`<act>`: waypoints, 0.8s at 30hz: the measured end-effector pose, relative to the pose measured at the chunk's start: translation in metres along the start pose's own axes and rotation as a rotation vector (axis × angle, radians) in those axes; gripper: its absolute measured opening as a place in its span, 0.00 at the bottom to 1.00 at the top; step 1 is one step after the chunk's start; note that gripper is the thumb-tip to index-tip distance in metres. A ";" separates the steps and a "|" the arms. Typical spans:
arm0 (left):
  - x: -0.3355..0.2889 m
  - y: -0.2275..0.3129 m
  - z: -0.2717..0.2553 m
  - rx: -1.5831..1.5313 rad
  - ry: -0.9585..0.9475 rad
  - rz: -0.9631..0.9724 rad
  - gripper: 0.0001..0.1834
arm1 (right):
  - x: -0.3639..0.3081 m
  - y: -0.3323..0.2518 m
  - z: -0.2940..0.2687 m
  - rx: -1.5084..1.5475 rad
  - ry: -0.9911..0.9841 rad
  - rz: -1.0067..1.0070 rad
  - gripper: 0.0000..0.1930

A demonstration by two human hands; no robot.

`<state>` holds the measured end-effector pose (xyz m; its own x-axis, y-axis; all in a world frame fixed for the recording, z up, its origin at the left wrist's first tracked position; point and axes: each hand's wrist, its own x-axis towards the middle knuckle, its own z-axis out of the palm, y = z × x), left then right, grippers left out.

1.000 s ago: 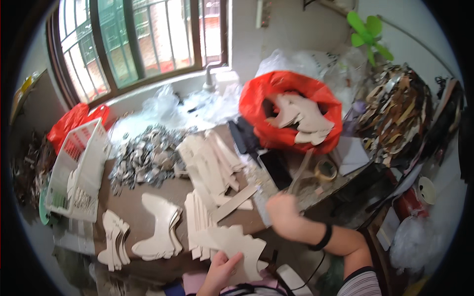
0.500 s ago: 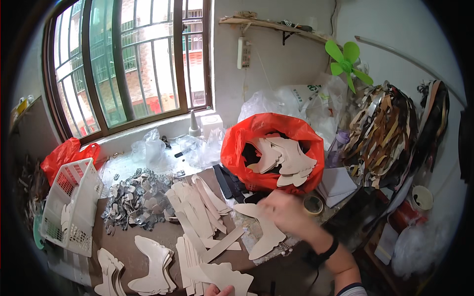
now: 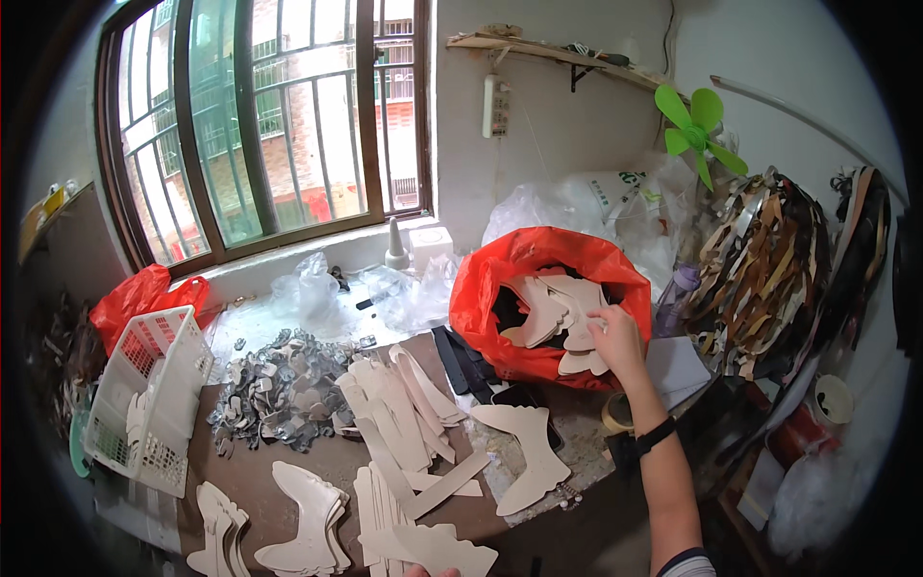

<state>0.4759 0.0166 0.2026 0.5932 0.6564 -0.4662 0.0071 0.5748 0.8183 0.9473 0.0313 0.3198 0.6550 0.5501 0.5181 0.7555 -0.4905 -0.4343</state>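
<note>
My right hand (image 3: 618, 338) reaches into a red plastic bag (image 3: 476, 279), its fingers closed on the edge of a pale cut leather-like piece (image 3: 580, 306). Similar pieces lie stacked in that bag. At the lower edge only the fingertips of my left hand (image 3: 417, 571) show, gripping a wavy-edged pale piece (image 3: 437, 550); the rest of that hand is out of view. A single boot-shaped piece (image 3: 527, 460) lies flat on the table between my hands. Farther left are two stacks of shaped pieces, one wider (image 3: 306, 514) and one narrow (image 3: 219, 529).
Pale strips (image 3: 394, 404) lie mid-table beside a heap of small grey pieces (image 3: 288, 385). A white plastic basket (image 3: 144, 413) stands at the left. A tape roll (image 3: 615, 415) and white pad (image 3: 676, 370) are near my right arm. A green fan (image 3: 694, 135) and hanging strips (image 3: 760, 269) are at the right.
My right hand has moved from above the boot-shaped piece up into the red bag, leaving that piece on the table. The view has shifted slightly; my left hand shows less.
</note>
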 end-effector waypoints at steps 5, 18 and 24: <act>0.001 0.004 -0.009 0.021 -0.062 -0.053 0.20 | 0.008 -0.004 -0.010 -0.166 -0.111 0.199 0.23; 0.007 0.006 -0.001 0.086 -0.047 -0.072 0.23 | 0.039 0.020 0.024 0.700 -0.090 0.239 0.15; 0.002 0.007 0.011 0.041 0.046 -0.012 0.16 | 0.025 0.057 0.002 0.335 -0.123 0.239 0.15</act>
<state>0.4856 0.0166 0.2106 0.5552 0.6719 -0.4902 0.0478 0.5627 0.8253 1.0074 0.0188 0.3063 0.7936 0.5343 0.2911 0.5324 -0.3782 -0.7573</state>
